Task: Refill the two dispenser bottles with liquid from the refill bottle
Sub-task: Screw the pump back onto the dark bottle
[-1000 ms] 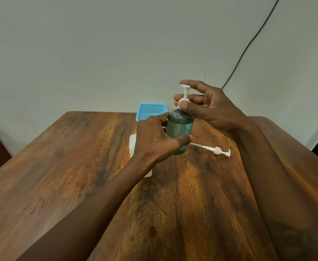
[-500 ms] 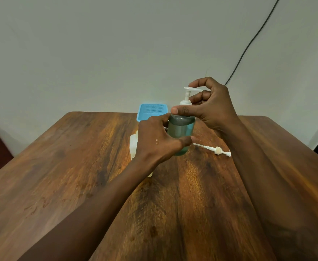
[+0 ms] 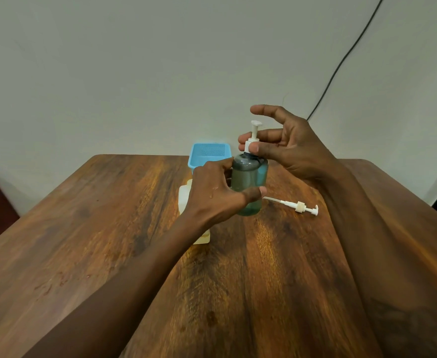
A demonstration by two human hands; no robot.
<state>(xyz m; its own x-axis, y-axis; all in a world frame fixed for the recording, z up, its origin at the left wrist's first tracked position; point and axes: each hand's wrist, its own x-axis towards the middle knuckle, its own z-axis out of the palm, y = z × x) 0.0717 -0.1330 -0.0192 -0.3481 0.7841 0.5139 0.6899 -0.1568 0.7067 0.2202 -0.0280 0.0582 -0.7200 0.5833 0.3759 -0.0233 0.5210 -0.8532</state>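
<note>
A grey-green translucent dispenser bottle with blue liquid stands upright mid-table. My left hand grips its body from the left. Its white pump sits in the neck, and my right hand pinches the pump's collar between thumb and fingers, the index finger raised above the pump head. A second white pump with its tube lies loose on the table to the right. A whitish bottle stands behind my left wrist, mostly hidden.
A light-blue plastic basket sits at the table's far edge behind the bottle. The wooden table ends at a grey wall. A black cable runs down the wall at right.
My right hand has turned on the pump collar; its fingers have uncurled and the index finger now lifts off the pump head. The pump head has rotated. My left hand keeps its hold.
</note>
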